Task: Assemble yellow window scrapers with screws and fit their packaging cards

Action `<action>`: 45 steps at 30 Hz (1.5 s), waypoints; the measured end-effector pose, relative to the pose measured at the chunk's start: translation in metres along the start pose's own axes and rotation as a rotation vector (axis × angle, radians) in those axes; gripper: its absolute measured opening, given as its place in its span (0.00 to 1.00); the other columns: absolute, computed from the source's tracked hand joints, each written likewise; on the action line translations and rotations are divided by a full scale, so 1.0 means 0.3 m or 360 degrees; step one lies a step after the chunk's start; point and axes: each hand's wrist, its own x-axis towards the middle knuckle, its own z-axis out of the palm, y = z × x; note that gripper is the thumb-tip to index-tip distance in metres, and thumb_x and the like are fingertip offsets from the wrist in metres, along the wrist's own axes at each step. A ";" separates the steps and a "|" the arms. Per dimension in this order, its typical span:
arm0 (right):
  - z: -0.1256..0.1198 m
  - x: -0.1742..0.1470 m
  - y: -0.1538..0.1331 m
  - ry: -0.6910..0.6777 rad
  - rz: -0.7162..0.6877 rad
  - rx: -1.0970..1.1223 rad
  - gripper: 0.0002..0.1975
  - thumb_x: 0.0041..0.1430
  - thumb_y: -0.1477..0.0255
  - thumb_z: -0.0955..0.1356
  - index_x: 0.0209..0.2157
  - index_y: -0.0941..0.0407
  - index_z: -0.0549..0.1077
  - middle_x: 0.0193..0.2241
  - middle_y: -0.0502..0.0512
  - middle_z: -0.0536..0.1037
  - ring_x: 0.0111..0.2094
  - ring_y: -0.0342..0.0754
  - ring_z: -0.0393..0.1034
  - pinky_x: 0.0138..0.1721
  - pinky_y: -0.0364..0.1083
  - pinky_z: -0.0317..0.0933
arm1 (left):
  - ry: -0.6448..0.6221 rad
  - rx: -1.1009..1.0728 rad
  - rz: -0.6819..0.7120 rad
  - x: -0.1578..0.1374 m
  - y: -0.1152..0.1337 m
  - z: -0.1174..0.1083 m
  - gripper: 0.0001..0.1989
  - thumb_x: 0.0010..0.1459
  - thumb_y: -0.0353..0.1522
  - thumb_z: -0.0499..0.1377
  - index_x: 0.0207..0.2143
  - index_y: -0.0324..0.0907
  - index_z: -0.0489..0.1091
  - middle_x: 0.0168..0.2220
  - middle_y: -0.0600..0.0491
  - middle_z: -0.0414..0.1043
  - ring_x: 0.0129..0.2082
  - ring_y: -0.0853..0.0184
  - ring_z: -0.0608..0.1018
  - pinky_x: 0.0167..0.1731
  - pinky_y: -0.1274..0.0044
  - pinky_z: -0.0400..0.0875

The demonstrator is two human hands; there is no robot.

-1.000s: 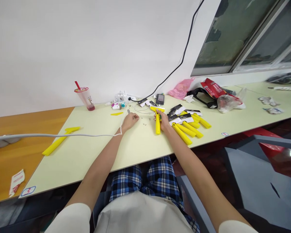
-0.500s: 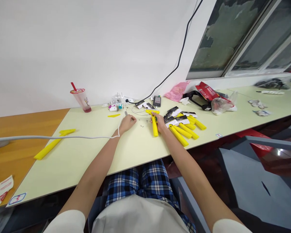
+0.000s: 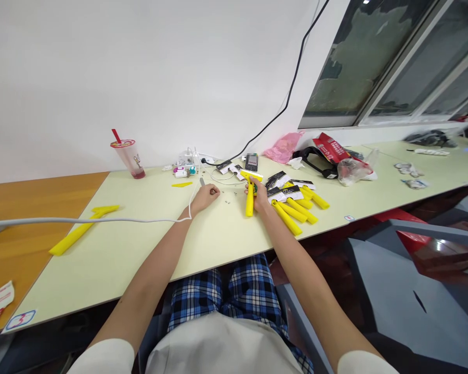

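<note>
My right hand [image 3: 260, 195] is wrapped round a yellow T-shaped plastic tool [image 3: 250, 201], its crossbar away from me and its handle pointing towards me. A small green patch shows beside the fingers. My left hand [image 3: 206, 197] rests on the table with its fingers curled together; what they hold, if anything, is too small to make out. A short grey piece [image 3: 202, 182] sticks up just behind that hand. Between the two hands lie several tiny metal bits [image 3: 228, 202]. Right of my right hand is a pile of similar yellow tools [image 3: 292, 212] with black-and-white cards [image 3: 290, 193].
A white cable [image 3: 140, 220] crosses over my left forearm. At the left lie another yellow T-shaped tool [image 3: 74, 238] and a flat yellow piece [image 3: 182, 184]. A cup with a straw [image 3: 129, 158], a small dark device [image 3: 251, 162], a pink bag [image 3: 284, 147] and a red packet [image 3: 331, 149] stand along the wall.
The yellow tool in my right hand has turned slightly, its crossbar now tilting down to the right. My left hand stays nearly in place. The view has shifted slightly.
</note>
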 end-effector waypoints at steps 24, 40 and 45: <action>0.021 -0.051 0.025 -0.0389 0.0222 -0.0525 0.13 0.58 0.73 0.82 0.32 0.58 0.76 0.26 0.54 0.80 0.26 0.46 0.75 0.16 0.40 0.66 | 0.0473 -0.1072 -0.0075 -0.001 0.078 0.075 0.21 0.49 0.45 0.79 0.38 0.43 0.81 0.40 0.48 0.83 0.42 0.60 0.81 0.49 0.66 0.76; 0.021 -0.052 0.048 -0.0479 0.0182 -0.0756 0.12 0.59 0.70 0.82 0.31 0.60 0.80 0.22 0.54 0.81 0.20 0.43 0.70 0.16 0.40 0.68 | 0.0294 -0.0784 0.0061 -0.010 0.097 0.080 0.19 0.53 0.48 0.76 0.35 0.44 0.80 0.38 0.49 0.82 0.35 0.63 0.77 0.38 0.69 0.70; 0.024 -0.053 0.048 -0.0485 0.0178 -0.0781 0.12 0.59 0.70 0.82 0.29 0.59 0.79 0.22 0.53 0.80 0.20 0.43 0.70 0.16 0.40 0.68 | 0.0283 -0.0780 0.0071 -0.011 0.095 0.086 0.20 0.50 0.48 0.77 0.34 0.44 0.79 0.37 0.50 0.82 0.34 0.63 0.76 0.38 0.69 0.69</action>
